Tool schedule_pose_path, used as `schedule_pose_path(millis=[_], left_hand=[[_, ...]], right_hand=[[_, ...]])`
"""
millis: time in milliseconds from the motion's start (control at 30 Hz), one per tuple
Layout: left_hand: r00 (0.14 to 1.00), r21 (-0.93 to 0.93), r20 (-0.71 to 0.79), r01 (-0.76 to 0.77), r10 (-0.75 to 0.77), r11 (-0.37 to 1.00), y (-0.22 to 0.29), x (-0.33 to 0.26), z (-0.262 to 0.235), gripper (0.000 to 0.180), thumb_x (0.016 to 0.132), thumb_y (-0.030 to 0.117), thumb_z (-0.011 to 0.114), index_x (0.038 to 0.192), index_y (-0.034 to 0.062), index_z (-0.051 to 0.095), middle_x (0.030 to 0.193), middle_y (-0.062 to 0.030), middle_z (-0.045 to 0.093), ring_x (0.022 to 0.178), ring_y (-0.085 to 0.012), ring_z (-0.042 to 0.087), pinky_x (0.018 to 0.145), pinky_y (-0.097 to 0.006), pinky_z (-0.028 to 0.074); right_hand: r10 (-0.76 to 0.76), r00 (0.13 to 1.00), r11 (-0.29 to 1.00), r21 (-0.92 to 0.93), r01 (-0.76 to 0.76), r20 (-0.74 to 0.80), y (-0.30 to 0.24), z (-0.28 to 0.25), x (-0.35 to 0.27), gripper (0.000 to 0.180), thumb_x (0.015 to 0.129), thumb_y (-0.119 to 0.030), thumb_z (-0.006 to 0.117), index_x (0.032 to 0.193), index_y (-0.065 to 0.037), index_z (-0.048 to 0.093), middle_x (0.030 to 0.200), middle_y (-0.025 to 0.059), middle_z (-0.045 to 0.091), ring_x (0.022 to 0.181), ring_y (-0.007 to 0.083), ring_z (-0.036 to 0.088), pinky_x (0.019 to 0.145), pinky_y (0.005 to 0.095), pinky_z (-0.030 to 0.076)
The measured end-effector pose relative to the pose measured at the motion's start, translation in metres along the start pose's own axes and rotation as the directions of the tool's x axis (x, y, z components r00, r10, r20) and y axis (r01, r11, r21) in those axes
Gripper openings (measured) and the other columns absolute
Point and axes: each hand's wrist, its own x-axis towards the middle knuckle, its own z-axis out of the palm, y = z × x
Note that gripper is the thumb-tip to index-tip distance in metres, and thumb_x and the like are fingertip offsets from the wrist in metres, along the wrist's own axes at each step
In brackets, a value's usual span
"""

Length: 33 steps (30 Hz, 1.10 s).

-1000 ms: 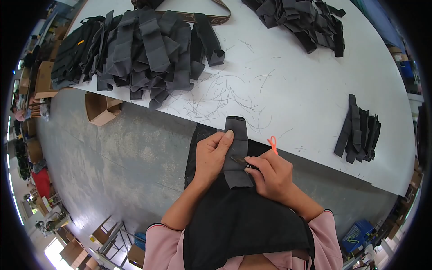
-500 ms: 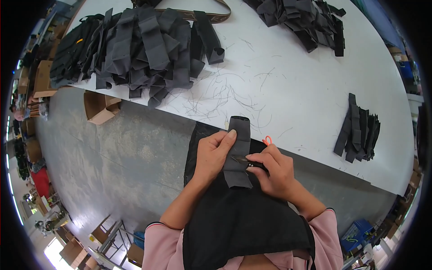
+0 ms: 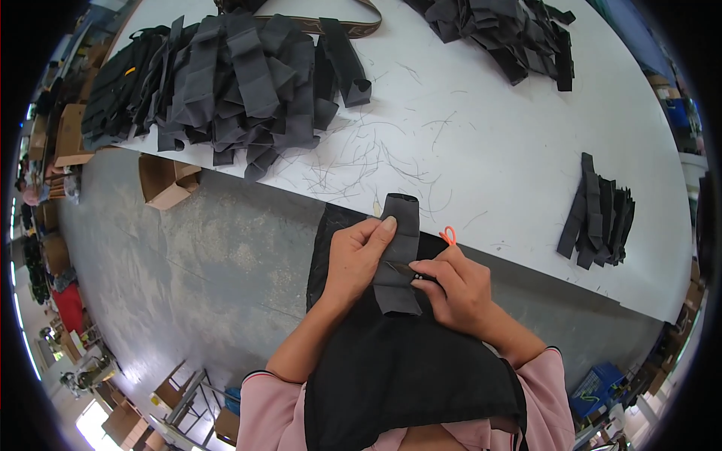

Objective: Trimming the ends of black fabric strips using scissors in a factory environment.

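Note:
A dark grey fabric strip (image 3: 398, 293) hangs just off the near table edge, over my black apron. My left hand (image 3: 353, 255) grips its left side, thumb pressed on the upper part and fingers behind it. Closed around small black thread snips (image 3: 418, 277), my right hand (image 3: 460, 284) is at the strip's right edge. The snips' thin tip lies across the middle of the strip, beside a crosswise fold. An orange loop (image 3: 449, 235) sticks out above my right hand. Most of the snips' body is hidden by my fingers.
A large heap of dark strips (image 3: 248, 83) covers the far left of the white table (image 3: 511, 173). More strips lie in a far pile (image 3: 511, 37) and a small stack (image 3: 598, 218) at right. Loose thread ends (image 3: 368, 165) are scattered mid-table. An open cardboard box (image 3: 167, 180) stands below.
Both hands and the strip stay almost where they were. The snips' tip still rests on the strip, and the whole view has shifted very slightly.

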Motion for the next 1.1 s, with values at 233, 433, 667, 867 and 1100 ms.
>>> schedule_pose_path(millis=[233, 433, 667, 867, 1100], left_hand=[[1.0, 0.032, 0.002, -0.007, 0.007, 0.999, -0.006, 0.0, -0.002, 0.035, 0.092, 0.024, 0.058, 0.066, 0.0005, 0.055, 0.059, 0.0084, 0.044, 0.058, -0.0003, 0.033, 0.048, -0.021, 0.027], [1.0, 0.017, -0.005, -0.007, 0.007, 1.0, -0.003, 0.0, -0.003, 0.036, 0.092, 0.025, 0.058, 0.066, 0.0006, 0.055, 0.059, 0.0087, 0.043, 0.058, -0.0003, 0.032, 0.048, -0.021, 0.027], [0.999, 0.05, 0.022, -0.034, 0.033, 0.998, 0.012, -0.001, 0.0, 0.035, 0.092, 0.026, 0.057, 0.069, -0.0004, 0.059, 0.06, 0.0075, 0.048, 0.057, -0.0002, 0.036, 0.048, -0.02, 0.029], [0.996, -0.127, 0.073, 0.056, -0.047, 0.99, 0.013, 0.008, 0.009, 0.033, 0.093, 0.025, 0.056, 0.072, 0.0001, 0.061, 0.062, 0.0061, 0.053, 0.057, -0.0003, 0.041, 0.05, -0.019, 0.034], [0.939, -0.106, 0.229, -0.24, 0.258, 0.965, 0.035, -0.006, 0.001, 0.032, 0.09, 0.024, 0.058, 0.069, 0.0002, 0.058, 0.057, -0.0003, 0.051, 0.054, -0.006, 0.044, 0.048, -0.023, 0.033]], right_hand=[[0.026, 1.0, 1.0, 0.01, -0.026, -0.013, -0.004, 0.003, -0.004, 0.027, 0.065, -0.002, 0.072, 0.091, -0.006, 0.063, 0.072, 0.0062, 0.051, 0.055, 0.0208, 0.052, 0.047, 0.0291, 0.042], [0.225, 0.971, 0.952, 0.23, -0.202, -0.076, -0.007, 0.002, -0.011, 0.026, 0.068, 0.001, 0.071, 0.092, -0.005, 0.062, 0.072, 0.0073, 0.049, 0.056, 0.0201, 0.049, 0.047, 0.0274, 0.04], [0.142, 0.975, 0.962, 0.254, -0.095, -0.171, -0.014, -0.017, -0.009, 0.028, 0.068, 0.001, 0.072, 0.094, -0.004, 0.062, 0.076, 0.0086, 0.052, 0.061, 0.0186, 0.051, 0.051, 0.0274, 0.042], [0.193, 0.977, 0.954, 0.251, -0.165, -0.093, -0.008, -0.011, -0.007, 0.032, 0.068, 0.006, 0.068, 0.097, 0.0, 0.058, 0.075, 0.0068, 0.051, 0.064, 0.0155, 0.049, 0.055, 0.0241, 0.038], [0.225, 0.918, 0.91, 0.408, -0.077, -0.328, -0.001, -0.027, -0.023, 0.039, 0.069, 0.004, 0.069, 0.105, -0.003, 0.054, 0.079, 0.0052, 0.047, 0.068, 0.0137, 0.046, 0.062, 0.0249, 0.04]])
